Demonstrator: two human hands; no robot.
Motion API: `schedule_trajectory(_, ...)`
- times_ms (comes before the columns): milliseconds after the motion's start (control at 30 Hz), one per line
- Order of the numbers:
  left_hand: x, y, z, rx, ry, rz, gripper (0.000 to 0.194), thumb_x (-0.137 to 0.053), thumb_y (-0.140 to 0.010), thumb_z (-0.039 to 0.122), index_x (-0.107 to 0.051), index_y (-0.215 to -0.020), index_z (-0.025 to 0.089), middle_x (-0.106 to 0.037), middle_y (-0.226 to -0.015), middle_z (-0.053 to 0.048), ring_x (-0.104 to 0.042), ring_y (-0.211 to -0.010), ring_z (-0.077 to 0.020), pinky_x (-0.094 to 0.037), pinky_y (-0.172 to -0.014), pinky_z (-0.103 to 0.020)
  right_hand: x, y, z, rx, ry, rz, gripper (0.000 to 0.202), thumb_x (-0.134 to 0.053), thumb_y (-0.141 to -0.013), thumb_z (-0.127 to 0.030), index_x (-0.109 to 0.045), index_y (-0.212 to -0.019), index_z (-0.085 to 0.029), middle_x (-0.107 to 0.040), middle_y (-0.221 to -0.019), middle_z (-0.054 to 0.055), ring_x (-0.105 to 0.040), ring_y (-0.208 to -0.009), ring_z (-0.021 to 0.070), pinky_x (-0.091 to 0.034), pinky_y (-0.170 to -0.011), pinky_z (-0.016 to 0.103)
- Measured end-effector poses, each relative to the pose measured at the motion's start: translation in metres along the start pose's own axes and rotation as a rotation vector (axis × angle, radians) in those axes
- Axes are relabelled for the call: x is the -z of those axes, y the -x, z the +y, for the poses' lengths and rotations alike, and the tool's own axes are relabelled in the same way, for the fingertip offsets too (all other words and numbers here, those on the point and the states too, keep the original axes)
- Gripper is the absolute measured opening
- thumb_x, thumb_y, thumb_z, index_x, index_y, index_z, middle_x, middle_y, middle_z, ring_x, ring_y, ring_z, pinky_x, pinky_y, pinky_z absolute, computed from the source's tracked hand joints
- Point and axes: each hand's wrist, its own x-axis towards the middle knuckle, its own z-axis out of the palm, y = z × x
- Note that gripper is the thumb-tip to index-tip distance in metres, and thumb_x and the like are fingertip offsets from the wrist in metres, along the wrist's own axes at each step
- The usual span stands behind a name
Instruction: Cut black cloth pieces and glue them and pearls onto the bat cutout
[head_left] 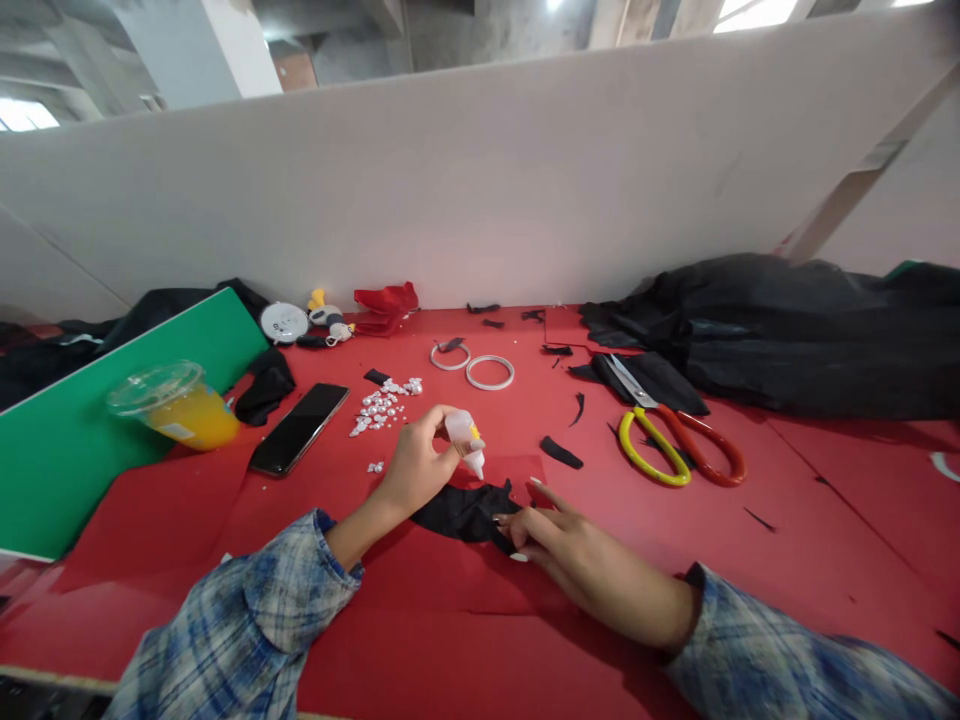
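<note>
My left hand is closed around a small translucent squeeze bottle, tilted so its white nozzle points down. Just below the nozzle lies a gathered strip of black fabric on a red sheet. The fingers of my right hand grip the fabric's right end, with the index finger stretched out over it. A gap shows between the nozzle tip and the cloth. Whether any liquid leaves the bottle is too small to tell.
White beads lie behind my left hand, near a phone and a cup of orange drink. Two white rings sit further back. Scissors and heaped black cloth are at right. A pale partition borders the table.
</note>
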Motion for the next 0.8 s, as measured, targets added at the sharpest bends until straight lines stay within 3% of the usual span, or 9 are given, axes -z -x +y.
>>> schedule_trajectory(467, -0.003, 0.008, 0.012, -0.178, -0.084, -0.065, 0.010, -0.060, -0.078, 0.014, -0.053, -0.082, 0.020, -0.068, -0.075, -0.001, -0.064, -0.068, -0.0143, -0.050, -0.065, -0.025, -0.001, -0.001, 0.002, 0.039, 0.021, 0.024, 0.020, -0.034, -0.095, -0.007, -0.045, -0.086, -0.022, -0.066, -0.083, -0.001, -0.067, -0.071, 0.0130, -0.032, -0.111, 0.048)
schedule_trajectory(800, 0.001, 0.007, 0.011, -0.198, -0.133, -0.063, 0.008, -0.060, -0.079, 0.017, -0.052, -0.079, 0.020, -0.066, -0.072, 0.000, -0.062, -0.065, -0.0137, -0.048, -0.064, -0.024, -0.001, -0.001, 0.000, 0.047, 0.083, 0.013, 0.021, -0.036, -0.095, -0.006, -0.046, -0.086, -0.022, -0.066, -0.082, 0.000, -0.067, -0.070, 0.0144, -0.038, -0.104, 0.044)
